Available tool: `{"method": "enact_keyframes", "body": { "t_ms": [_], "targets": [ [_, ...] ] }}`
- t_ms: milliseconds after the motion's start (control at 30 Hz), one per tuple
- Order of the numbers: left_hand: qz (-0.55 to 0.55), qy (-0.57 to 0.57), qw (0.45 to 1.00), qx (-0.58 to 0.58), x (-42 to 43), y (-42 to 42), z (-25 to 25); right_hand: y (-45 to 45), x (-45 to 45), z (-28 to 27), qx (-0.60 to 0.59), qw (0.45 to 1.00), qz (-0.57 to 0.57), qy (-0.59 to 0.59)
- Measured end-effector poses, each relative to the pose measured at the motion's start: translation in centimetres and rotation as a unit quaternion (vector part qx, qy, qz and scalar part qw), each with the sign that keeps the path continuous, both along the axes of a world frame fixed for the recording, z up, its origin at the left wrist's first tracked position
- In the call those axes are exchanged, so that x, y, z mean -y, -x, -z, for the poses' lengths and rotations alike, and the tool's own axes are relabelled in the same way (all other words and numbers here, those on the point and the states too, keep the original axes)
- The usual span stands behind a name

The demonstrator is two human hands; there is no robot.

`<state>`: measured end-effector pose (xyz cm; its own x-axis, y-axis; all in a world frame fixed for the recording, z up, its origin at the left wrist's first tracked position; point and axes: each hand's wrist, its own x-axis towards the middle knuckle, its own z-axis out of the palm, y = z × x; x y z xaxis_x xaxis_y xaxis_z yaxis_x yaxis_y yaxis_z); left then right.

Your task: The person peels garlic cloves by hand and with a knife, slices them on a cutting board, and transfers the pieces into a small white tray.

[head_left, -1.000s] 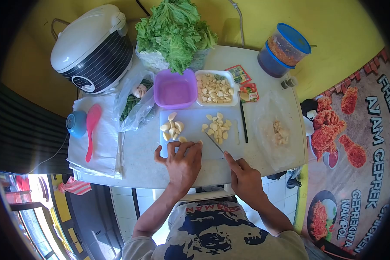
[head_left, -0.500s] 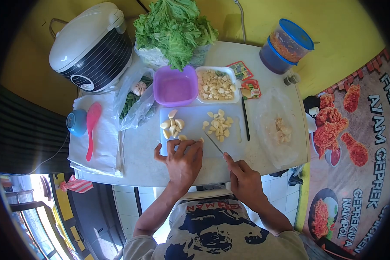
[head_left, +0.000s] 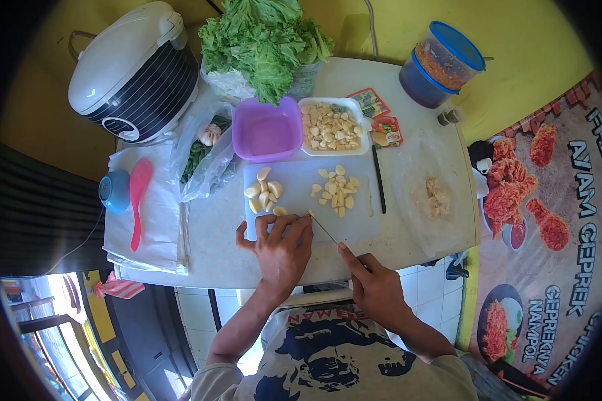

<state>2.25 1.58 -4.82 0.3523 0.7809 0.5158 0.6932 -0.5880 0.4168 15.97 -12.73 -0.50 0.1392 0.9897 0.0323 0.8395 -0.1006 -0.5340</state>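
My right hand [head_left: 379,287] grips a knife [head_left: 326,230], its thin blade angled up and left so that the tip meets my left fingertips. My left hand [head_left: 281,252] is bent over the near edge of the white cutting board [head_left: 297,182]. Its thumb and fingers press on a garlic clove [head_left: 310,213], mostly hidden, with only a pale end showing. Beyond that hand lies a group of whole peeled cloves [head_left: 264,192]. Cut garlic pieces [head_left: 339,190] are spread on the board's right half.
Behind the board stand a purple tub [head_left: 266,130] and a white tray of garlic [head_left: 331,128]. A black stick [head_left: 379,180] lies right of the board, near a plastic bag with peelings [head_left: 435,200]. Leftward are a pink rice paddle [head_left: 139,200], a blue cup [head_left: 116,190] and a rice cooker [head_left: 140,73].
My right hand has drawn slightly toward my body and left, bringing the knife tip back to the clove at my left fingertips. My left hand stays nearly in place. The view has shifted slightly.
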Motion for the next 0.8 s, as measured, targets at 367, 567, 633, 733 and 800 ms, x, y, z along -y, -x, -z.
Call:
{"method": "enact_keyframes", "body": {
  "t_ms": [367, 567, 633, 733, 800],
  "targets": [
    [-0.002, 0.001, 1.000, 0.004, -0.1, 0.0, 0.0, 0.2, -0.1, -0.1, -0.008, 1.000, -0.007, 0.023],
    [0.000, 0.001, 1.000, 0.003, -0.1, 0.1, 0.2, 0.5, -0.3, 0.2, 0.033, 0.999, -0.023, 0.012],
    [-0.002, 0.001, 1.000, 0.004, -0.2, 0.1, 0.2, 0.4, -0.7, 0.4, 0.033, 0.999, -0.028, 0.009],
    [-0.002, 0.007, 1.000, 0.007, -0.1, 0.1, 0.0, -0.1, -1.4, 0.3, 0.028, 0.999, -0.036, 0.017],
    [-0.001, 0.011, 1.000, 0.009, 0.0, 0.1, -0.1, -0.2, -1.1, 0.3, 0.023, 0.999, -0.040, 0.027]
  ]
}}
